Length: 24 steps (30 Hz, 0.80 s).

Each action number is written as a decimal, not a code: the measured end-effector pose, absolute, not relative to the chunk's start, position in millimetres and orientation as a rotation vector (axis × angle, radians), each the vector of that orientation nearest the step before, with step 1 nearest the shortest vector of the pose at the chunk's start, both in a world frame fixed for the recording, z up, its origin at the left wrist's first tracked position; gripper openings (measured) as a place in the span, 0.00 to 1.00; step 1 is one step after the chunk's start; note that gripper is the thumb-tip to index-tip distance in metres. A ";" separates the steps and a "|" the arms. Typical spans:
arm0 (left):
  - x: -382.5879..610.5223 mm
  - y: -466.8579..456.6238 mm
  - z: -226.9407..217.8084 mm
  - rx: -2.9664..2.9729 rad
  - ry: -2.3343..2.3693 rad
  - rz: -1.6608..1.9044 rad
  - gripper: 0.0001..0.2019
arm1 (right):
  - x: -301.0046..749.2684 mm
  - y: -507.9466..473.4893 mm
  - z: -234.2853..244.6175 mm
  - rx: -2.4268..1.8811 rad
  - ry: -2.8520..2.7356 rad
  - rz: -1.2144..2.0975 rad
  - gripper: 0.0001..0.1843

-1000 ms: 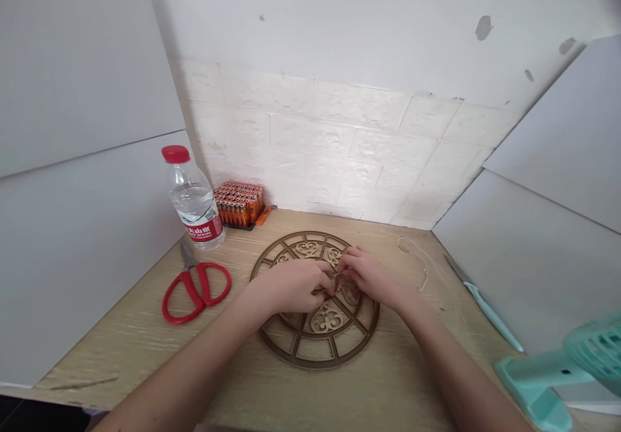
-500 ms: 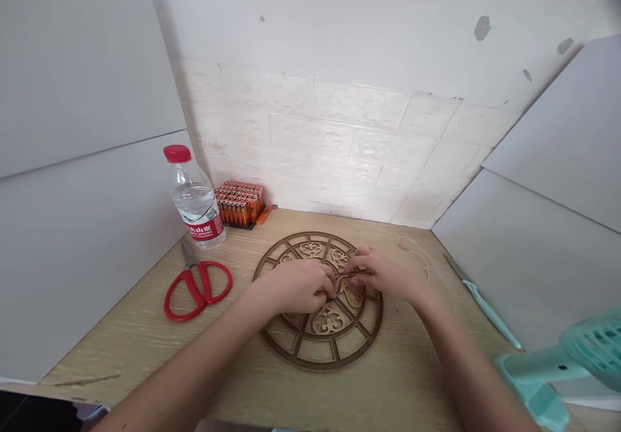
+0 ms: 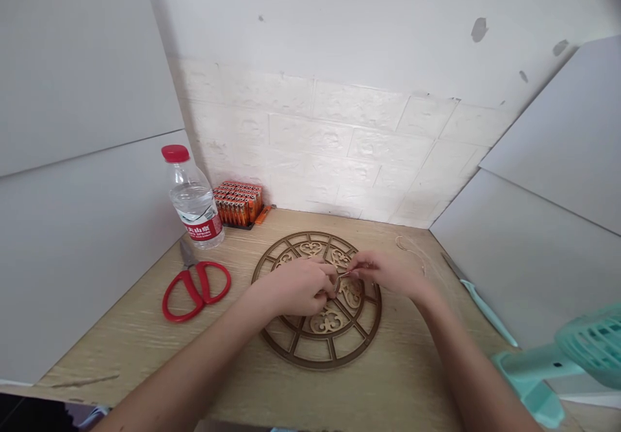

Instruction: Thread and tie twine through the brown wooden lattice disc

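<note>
Our left grip (image 3: 295, 288) and right grip (image 3: 387, 273) are pinched together on a small metal loop (image 3: 341, 281) between them, its long axis slanting toward the right grip, above a wooden fretwork disc (image 3: 313, 352); the left grip looks slightly nearer.

One head-worn view, facing forward and down onto both hands (image 3: 295, 286) (fairly close, above the wooden tabletop (image 3: 121, 354))

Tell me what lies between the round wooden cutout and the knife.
The head view shows a loop of string on the table there, with the right hand over part of it.
</note>
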State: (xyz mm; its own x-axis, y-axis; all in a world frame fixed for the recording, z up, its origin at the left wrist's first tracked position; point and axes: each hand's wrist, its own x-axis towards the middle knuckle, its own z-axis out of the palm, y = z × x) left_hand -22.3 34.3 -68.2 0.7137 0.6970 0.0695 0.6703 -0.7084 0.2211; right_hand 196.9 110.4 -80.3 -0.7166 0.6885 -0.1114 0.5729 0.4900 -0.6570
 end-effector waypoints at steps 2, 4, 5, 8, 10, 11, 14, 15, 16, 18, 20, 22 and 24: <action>-21.6 34.7 -69.1 2.738 1.103 0.226 0.14 | 197.8 110.8 -78.2 -1.083 -2.556 1.082 0.10; -21.4 34.9 -70.1 2.738 1.094 0.236 0.14 | 198.2 111.0 -76.7 -1.081 -2.546 1.109 0.11; -21.4 34.9 -70.7 2.736 1.091 0.241 0.14 | 198.1 111.0 -76.6 -1.081 -2.540 1.117 0.12; -22.1 34.8 -72.5 2.727 1.091 0.248 0.13 | 196.5 111.1 -78.8 -1.088 -2.512 1.122 0.12; -22.5 34.9 -73.4 2.719 1.093 0.253 0.14 | 194.3 110.7 -81.4 -1.106 -2.486 1.100 0.13; -22.6 35.0 -73.7 2.715 1.094 0.253 0.14 | 192.9 110.3 -82.5 -1.115 -2.474 1.085 0.13; -22.4 35.5 -73.7 2.700 1.104 0.250 0.14 | 188.3 108.8 -84.9 -1.129 -2.459 1.040 0.12; -22.3 35.6 -73.5 2.694 1.108 0.245 0.14 | 186.7 108.4 -85.7 -1.132 -2.456 1.027 0.12; -22.1 35.5 -73.2 2.689 1.111 0.240 0.14 | 185.3 108.1 -86.7 -1.137 -2.452 1.010 0.11; -21.8 35.0 -72.2 2.684 1.114 0.234 0.14 | 182.9 108.1 -89.5 -1.156 -2.444 0.967 0.11; -21.4 34.3 -70.9 2.686 1.117 0.226 0.14 | 181.1 108.4 -93.4 -1.170 -2.448 0.919 0.10; -20.9 33.6 -69.5 2.688 1.130 0.213 0.14 | 179.7 108.6 -97.4 -1.166 -2.468 0.868 0.08; -20.5 33.3 -68.3 2.686 1.135 0.205 0.14 | 178.4 108.5 -100.6 -1.146 -2.494 0.809 0.07</action>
State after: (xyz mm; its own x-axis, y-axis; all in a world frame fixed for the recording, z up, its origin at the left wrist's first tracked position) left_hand -20.5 33.3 -68.3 0.6925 0.7201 0.0432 0.6897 -0.6784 0.2531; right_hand 178.4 108.5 -100.6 -0.6463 0.7628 0.0194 0.6063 0.5288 -0.5940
